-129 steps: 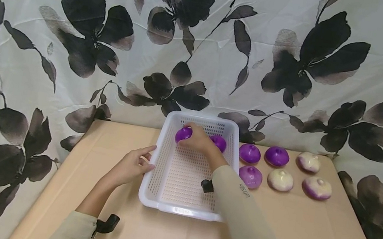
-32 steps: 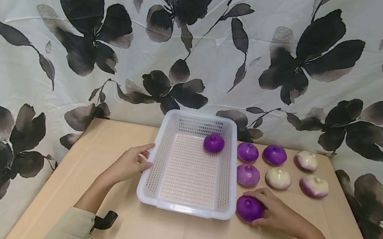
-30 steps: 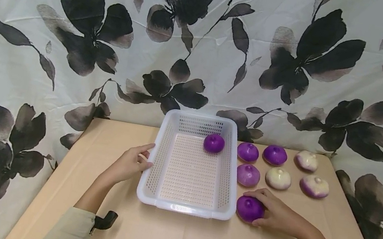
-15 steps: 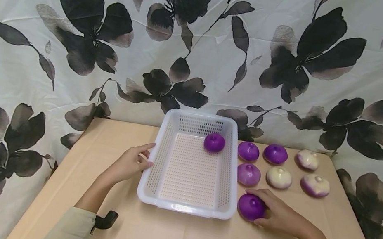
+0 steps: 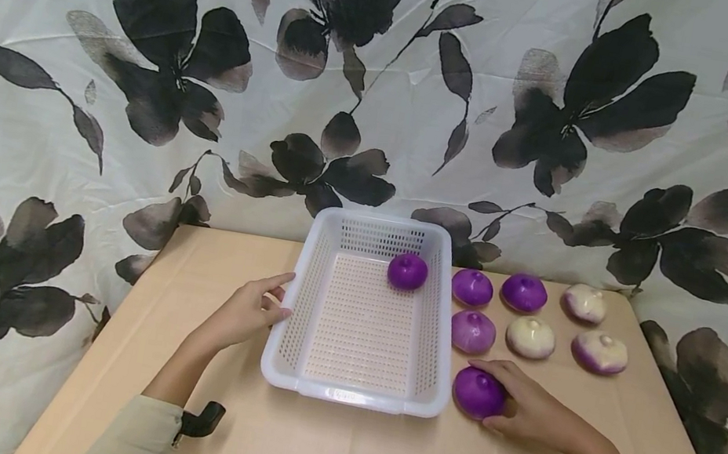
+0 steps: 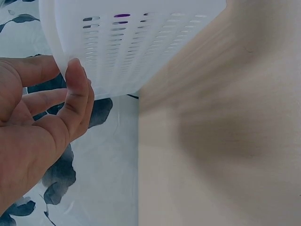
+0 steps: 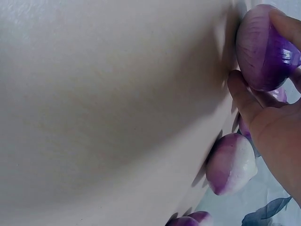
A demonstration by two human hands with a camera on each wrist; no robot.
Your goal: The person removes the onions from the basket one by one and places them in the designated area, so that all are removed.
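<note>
A white perforated plastic basket point(image 5: 351, 400) stands mid-table with one purple onion point(image 5: 408, 271) in its far right corner. My left hand point(image 5: 245, 313) touches the basket's left side with its fingertips, the fingers relaxed. In the left wrist view, the left fingertips meet the basket's rim and outer wall point(image 6: 155, 42). My right hand point(image 5: 531, 408) holds another purple onion point(image 5: 477, 393) beside the basket's near right corner. In the right wrist view, the fingers and thumb lie around this glossy onion point(image 7: 263, 52). Its underside is hidden in the head view.
Right of the basket lie two rows of onions: purple ones point(image 5: 472, 287) point(image 5: 524, 293), a lighter purple one point(image 5: 472, 331), a whitish one point(image 5: 530, 337) and two white-and-purple ones point(image 5: 584, 304) point(image 5: 600, 352). A floral cloth point(image 5: 425, 110) hangs behind the wooden table point(image 5: 300, 447).
Some four seconds ago my right hand gripped an onion at the basket's far left; now it holds one outside, at the near right. Over the last second both hands stay nearly still.
</note>
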